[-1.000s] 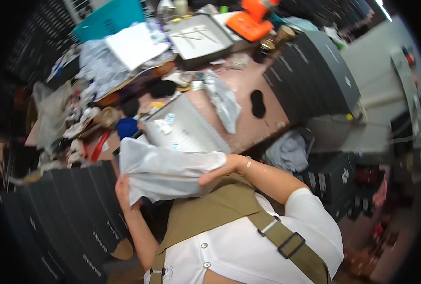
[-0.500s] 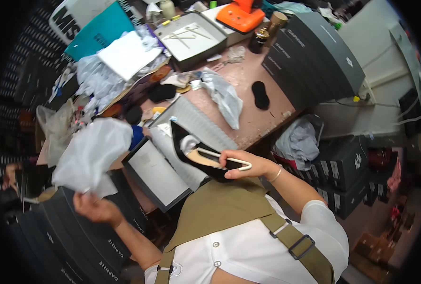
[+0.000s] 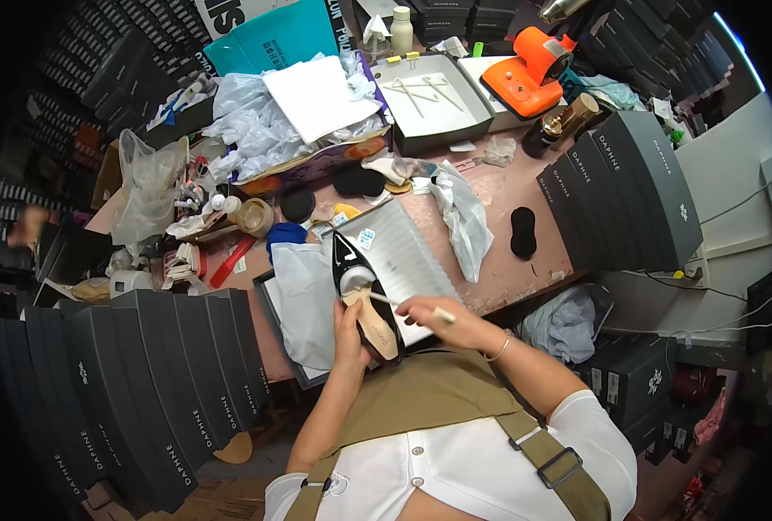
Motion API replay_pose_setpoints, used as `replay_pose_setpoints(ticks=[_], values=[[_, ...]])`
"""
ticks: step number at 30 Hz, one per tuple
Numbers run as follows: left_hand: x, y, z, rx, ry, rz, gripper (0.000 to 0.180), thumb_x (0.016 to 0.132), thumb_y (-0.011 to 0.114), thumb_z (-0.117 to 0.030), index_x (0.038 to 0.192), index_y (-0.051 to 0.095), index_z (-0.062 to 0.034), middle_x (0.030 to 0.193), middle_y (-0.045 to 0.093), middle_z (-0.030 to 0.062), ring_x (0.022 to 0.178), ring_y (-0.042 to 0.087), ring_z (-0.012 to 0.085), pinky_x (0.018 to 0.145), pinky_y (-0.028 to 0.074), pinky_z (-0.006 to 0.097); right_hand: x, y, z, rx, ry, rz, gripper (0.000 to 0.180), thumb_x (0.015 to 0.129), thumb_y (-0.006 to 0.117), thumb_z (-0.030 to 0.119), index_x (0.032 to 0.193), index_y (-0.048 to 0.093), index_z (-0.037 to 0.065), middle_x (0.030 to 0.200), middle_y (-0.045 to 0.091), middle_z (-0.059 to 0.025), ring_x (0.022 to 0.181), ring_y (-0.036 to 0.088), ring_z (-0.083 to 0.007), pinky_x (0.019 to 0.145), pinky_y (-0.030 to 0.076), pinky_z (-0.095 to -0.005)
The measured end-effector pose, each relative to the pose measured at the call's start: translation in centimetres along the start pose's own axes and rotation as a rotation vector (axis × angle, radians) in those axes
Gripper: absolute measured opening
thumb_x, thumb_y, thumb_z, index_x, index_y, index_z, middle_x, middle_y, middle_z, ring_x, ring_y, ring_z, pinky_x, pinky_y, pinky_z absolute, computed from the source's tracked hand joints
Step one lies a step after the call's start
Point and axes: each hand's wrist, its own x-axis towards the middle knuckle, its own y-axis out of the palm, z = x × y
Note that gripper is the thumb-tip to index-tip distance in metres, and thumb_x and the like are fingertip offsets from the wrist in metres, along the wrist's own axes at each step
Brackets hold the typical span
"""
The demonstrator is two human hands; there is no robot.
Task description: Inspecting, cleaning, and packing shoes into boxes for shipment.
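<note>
— Holding the glossy black pointed-toe shoe with the tan insole [image 3: 361,291], is that the left hand [image 3: 348,330]?

— Yes. The left hand grips it from below near the heel end, fingers wrapped round the sole, toe pointing away toward the far edge of the tabletop [image 3: 525,269]. The shoe hangs just above the open grey cardboard shoebox [image 3: 351,286] at the near edge, over the sheet of white tissue paper [image 3: 308,300] that lies in it.

— And the right hand [image 3: 420,311]?

— Pinched shut on a thin pale stick [image 3: 407,304], whose tip reaches a white wad [image 3: 357,278] sitting in the shoe's toe. I cannot tell whether the stick is joined to the wad.

— How would the shoe handle?

— Light, I'd judge, and stiff along the sole, but the patent upper looks slick and likely to mark. Best held by the sole edges or heel, as it is now, not by the shiny toe.

— What else is about?

— A ribbed grey box lid [image 3: 412,260] just right of the shoe, a crumpled clear plastic bag [image 3: 464,217] beyond it, a black oval insole pad [image 3: 523,233] toward the right edge, and an orange tape dispenser [image 3: 529,74] at the far right corner. Rows of dark grey shoeboxes [image 3: 169,382] stand left of the person.
</note>
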Motion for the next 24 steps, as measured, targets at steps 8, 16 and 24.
replay_pose_setpoints(ticks=[8,16,24], values=[[0.1,4.0,0.0,0.017,-0.145,-0.002,0.057,0.089,0.057,-0.016,0.138,0.030,-0.0079,0.121,0.052,0.0100,0.109,0.056,0.0217,0.087,0.050,0.037,16.5,-19.6,6.9,-0.675,-0.412,-0.472,0.076,0.076,0.073,0.022,0.139,0.035,0.006,0.102,0.063,-0.0262,0.093,0.063,-0.0372,0.081,0.050,-0.0396],[-0.4,4.0,0.1,-0.186,-0.110,-0.074,0.064,0.091,0.059,-0.027,0.140,0.023,-0.0074,0.125,0.047,0.0124,0.113,0.052,0.0223,0.091,0.047,0.038,11.1,-5.7,0.8,-0.898,-0.480,-0.047,0.038,0.072,0.075,0.034,0.089,0.058,0.004,0.082,0.061,-0.0142,0.075,0.063,-0.0319,0.065,0.050,-0.0407],[-4.0,3.5,2.6,-0.223,0.068,-0.102,0.052,0.085,0.056,-0.006,0.132,0.034,-0.0122,0.126,0.044,0.0053,0.117,0.045,0.0209,0.100,0.038,0.039,10.2,2.4,-2.5,-0.835,-0.343,-0.195,0.028,0.078,0.070,0.027,0.075,0.056,0.004,0.073,0.061,-0.0157,0.063,0.060,-0.0362,0.056,0.046,-0.0439]])
